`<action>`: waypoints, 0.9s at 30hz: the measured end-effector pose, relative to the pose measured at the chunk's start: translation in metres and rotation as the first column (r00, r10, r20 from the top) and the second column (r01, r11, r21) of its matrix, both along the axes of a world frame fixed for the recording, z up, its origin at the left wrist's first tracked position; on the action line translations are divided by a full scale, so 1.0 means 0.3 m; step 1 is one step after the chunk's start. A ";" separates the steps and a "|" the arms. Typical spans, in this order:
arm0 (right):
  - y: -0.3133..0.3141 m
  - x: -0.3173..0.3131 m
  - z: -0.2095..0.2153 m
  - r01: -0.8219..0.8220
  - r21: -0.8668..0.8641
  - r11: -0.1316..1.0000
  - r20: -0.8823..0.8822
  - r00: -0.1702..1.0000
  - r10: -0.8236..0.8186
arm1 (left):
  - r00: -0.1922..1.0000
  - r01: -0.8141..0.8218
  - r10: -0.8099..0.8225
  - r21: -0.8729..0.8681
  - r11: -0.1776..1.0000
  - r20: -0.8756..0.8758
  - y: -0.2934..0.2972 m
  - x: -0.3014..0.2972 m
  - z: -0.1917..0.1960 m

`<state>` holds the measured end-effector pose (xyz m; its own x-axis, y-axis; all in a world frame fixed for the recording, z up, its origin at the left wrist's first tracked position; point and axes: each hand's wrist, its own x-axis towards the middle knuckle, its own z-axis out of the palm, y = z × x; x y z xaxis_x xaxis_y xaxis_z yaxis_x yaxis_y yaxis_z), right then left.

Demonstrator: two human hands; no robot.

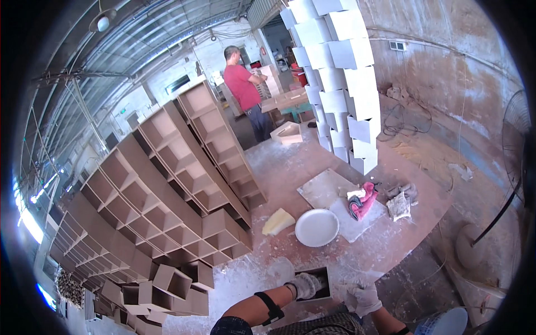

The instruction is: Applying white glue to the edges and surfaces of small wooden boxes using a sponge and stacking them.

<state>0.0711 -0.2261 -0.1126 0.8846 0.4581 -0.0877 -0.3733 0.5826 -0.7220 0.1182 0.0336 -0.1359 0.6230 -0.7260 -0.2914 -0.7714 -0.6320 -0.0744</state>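
My left hand (306,286), in a pale work glove, reaches into a small open brown box (328,274) that lies on the dusty work surface close to me. Its fingertips are lost in the box's dark inside, so what they hold, if anything, is hidden. Just right of the box is my right hand (365,300), gloved in white. Its fingers look curled together, and I cannot make out anything in them. Beyond the box sit a round white dish (317,228) and a yellow sponge-like piece (278,221).
Brown box units (151,195) crowd the left, with loose boxes (173,282) below. A tall stack of white boxes (340,84) stands ahead. Pink cloth (364,201) and a whitish rag (399,206) lie right. A person in red (244,89) stands farther off; a fan (469,245) is at right.
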 end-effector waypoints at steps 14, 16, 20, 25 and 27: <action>0.172 0.263 -0.014 -0.032 -0.212 0.977 0.202 0.976 0.076 | 0.958 -0.285 0.277 -0.176 0.942 -0.068 -0.033 0.039 0.072; 0.199 0.257 0.079 0.465 -0.489 0.738 0.799 0.579 0.165 | 0.978 -0.206 0.207 -0.036 0.978 0.025 -0.035 0.022 0.092; 0.243 0.219 0.147 0.177 -0.535 0.826 0.546 0.819 0.177 | 0.989 -0.139 0.146 -0.286 0.948 0.004 -0.007 0.015 0.047; 0.248 0.162 0.088 0.252 -0.436 0.864 0.561 0.826 0.042 | 0.941 -0.290 0.272 -0.061 0.955 -0.201 -0.030 0.020 0.084; 0.252 0.122 -0.010 0.175 -0.319 0.931 0.480 0.877 0.000 | 0.936 -0.315 0.315 0.027 0.949 -0.159 0.025 0.037 -0.074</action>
